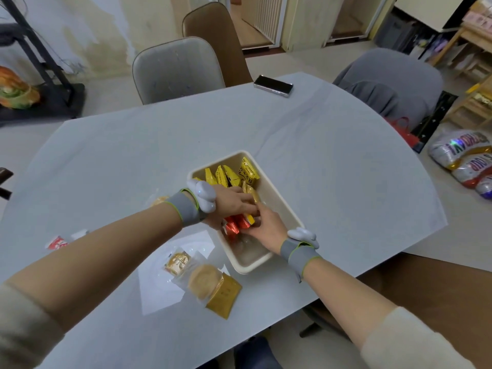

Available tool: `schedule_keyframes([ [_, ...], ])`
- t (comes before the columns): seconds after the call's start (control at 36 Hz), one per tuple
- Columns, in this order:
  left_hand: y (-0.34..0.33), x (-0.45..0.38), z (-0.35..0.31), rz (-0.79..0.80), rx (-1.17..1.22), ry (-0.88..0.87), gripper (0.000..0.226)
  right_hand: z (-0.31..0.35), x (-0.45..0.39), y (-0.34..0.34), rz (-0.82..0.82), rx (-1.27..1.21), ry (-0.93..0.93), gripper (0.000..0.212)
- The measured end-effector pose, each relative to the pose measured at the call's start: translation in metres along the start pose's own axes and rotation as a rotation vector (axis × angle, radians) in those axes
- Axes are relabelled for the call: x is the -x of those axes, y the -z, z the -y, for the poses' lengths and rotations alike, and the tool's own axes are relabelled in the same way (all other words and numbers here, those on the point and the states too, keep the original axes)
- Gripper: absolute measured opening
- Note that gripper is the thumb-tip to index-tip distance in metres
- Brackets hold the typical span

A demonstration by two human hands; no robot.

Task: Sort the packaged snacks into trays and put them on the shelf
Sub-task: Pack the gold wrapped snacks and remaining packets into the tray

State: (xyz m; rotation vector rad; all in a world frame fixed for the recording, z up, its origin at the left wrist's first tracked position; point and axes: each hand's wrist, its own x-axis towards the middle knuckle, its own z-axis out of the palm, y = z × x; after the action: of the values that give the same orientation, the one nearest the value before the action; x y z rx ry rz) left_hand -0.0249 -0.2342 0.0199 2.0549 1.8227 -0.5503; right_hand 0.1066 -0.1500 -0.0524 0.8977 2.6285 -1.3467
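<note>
Done: yellow packets (234, 174) stood in the beige tray (279, 206).
Hands: left hand (234, 203) and right hand (266, 227) together gripped red packets (235, 226).
Left: wrapped pastries (205, 280) lay outside on the table (319, 169); shelving not started.

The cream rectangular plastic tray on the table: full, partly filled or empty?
Partly filled. The cream rectangular plastic tray holds yellow snack packets at its far end and red foil packets mid-tray; its near end shows bare floor.

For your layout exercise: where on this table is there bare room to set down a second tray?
Free: the wide stretch between the tray and the phone, and the table's left side. Crowded: the near strip left of the tray, with wrapped pastries, and the tray itself, where both hands work.
</note>
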Motion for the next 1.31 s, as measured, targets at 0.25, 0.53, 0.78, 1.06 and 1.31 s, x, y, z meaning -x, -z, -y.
schedule_keyframes([
  [0.25, -0.006, 0.006, 0.03, 0.063, 0.027, 0.069, 0.083, 0.023, -0.019, -0.009, 0.051, 0.016, -0.001, 0.056],
  [0.53, -0.018, 0.0, 0.032, 0.035, 0.059, 0.068, 0.081, 0.017, -0.022, -0.006, 0.064, 0.072, -0.016, 0.059],
  [0.78, -0.024, -0.007, 0.03, 0.065, 0.025, 0.081, 0.078, 0.02, -0.019, -0.003, 0.097, 0.164, -0.039, 0.045],
  [1.06, -0.019, -0.004, 0.031, 0.059, -0.049, 0.068, 0.078, 0.052, 0.057, -0.009, 0.356, 0.733, 0.546, 0.016],
  [1.31, -0.026, 0.004, 0.033, -0.005, -0.039, 0.031, 0.07, 0.031, 0.062, -0.068, 0.702, 1.037, 0.796, 0.043],
])
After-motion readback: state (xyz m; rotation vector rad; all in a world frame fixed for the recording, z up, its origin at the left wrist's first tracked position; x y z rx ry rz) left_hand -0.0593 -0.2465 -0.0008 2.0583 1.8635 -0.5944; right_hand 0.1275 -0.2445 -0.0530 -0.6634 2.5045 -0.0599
